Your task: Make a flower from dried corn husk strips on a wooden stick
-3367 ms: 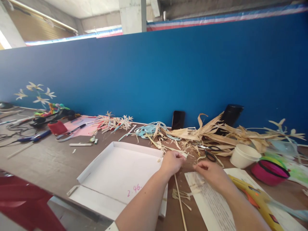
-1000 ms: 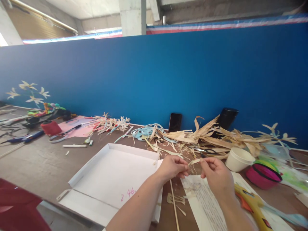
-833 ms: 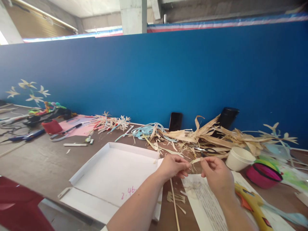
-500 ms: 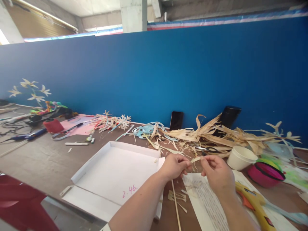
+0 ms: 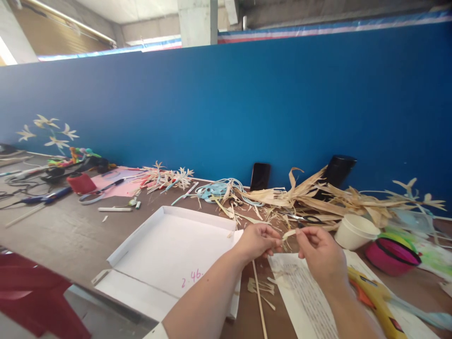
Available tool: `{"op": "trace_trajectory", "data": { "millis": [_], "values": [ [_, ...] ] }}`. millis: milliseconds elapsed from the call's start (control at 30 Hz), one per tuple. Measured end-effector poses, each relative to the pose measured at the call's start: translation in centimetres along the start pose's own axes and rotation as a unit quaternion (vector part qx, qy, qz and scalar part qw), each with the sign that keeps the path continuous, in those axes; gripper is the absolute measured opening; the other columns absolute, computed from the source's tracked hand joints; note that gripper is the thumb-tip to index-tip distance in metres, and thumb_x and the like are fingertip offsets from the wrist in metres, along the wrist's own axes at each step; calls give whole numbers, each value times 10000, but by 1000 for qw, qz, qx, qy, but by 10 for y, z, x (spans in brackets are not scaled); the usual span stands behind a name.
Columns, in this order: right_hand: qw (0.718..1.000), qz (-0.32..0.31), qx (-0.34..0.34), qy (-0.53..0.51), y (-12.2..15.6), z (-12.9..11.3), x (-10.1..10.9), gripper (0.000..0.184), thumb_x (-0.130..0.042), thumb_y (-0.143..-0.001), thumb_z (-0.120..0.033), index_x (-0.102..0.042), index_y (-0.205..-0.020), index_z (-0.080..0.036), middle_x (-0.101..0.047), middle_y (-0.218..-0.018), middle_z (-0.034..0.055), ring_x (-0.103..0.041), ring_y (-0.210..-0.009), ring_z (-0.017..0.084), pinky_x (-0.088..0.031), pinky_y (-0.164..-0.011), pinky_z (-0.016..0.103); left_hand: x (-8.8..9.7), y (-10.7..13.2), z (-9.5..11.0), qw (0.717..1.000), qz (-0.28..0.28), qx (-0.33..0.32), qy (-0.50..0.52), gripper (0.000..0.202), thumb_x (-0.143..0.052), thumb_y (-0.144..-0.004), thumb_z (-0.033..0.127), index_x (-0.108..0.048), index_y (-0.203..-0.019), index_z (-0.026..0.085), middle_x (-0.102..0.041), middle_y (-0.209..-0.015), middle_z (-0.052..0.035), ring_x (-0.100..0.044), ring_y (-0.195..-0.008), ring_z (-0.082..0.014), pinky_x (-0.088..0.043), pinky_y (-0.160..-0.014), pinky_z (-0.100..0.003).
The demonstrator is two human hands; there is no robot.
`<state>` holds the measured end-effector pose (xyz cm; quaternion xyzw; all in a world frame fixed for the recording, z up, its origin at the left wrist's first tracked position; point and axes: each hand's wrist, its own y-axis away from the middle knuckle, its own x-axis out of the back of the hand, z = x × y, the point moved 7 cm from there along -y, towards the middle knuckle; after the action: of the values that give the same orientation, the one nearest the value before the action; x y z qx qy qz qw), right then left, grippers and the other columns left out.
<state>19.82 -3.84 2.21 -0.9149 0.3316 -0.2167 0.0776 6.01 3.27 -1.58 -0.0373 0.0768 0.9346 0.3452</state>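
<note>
Between my hands is a small pale strip of dried husk (image 5: 290, 233), curved, with thin shreds hanging below it. My left hand (image 5: 263, 240) pinches its left end, the fingertips partly hiding what they hold. Thumb and forefinger of my right hand (image 5: 316, 245) are closed on the strip's right end. Beneath my left hand a thin wooden stick (image 5: 259, 301) lies on the table beside cut husk pieces (image 5: 261, 287). A printed sheet (image 5: 300, 292) is under my right hand and forearm.
An open white box lid (image 5: 169, 249) lies left of my arms. Dried husks (image 5: 282, 197), scissors (image 5: 305, 218) and a phone (image 5: 260, 176) are behind my hands. On the right are a paper cup (image 5: 356, 231), a pink round container (image 5: 391, 255) and a yellow glue gun (image 5: 376, 294).
The husk strip is slightly more curved and lifted at its right end. Both hands keep their pinch with little movement; the whole view has shifted slightly.
</note>
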Motion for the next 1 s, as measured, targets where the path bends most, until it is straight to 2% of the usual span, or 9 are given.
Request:
{"op": "trace_trajectory", "data": {
  "millis": [400,733,1000],
  "values": [
    [1000,-4,5,-3,0,-1,-2,230,-596,-696,-422,-550,-771,-210,-636,-612,21,-564,-465,155,-429,-404,236,2,-3,-5,1000,-2,-8,19,333,-704,-613,313,-651,-862,99,-630,-639,-22,-417,-404,-25,-328,-413,-174],
    [999,-3,35,35,0,0,-2,255,-567,-725,-450,-545,-794,-206,-639,-670,38,-573,-482,162,-462,-426,255,2,1,1,1000,-3,4,22,378,-708,-600,307,-673,-915,102,-625,-633,-25,-387,-395,-16,-302,-423,-177],
    [1000,0,24,5,0,-2,-2,248,-591,-706,-438,-545,-778,-205,-617,-610,24,-555,-453,153,-448,-395,242,2,-1,-4,1000,5,7,28,339,-720,-581,314,-688,-835,91,-625,-638,-38,-392,-411,-27,-310,-437,-187]
  ]
}}
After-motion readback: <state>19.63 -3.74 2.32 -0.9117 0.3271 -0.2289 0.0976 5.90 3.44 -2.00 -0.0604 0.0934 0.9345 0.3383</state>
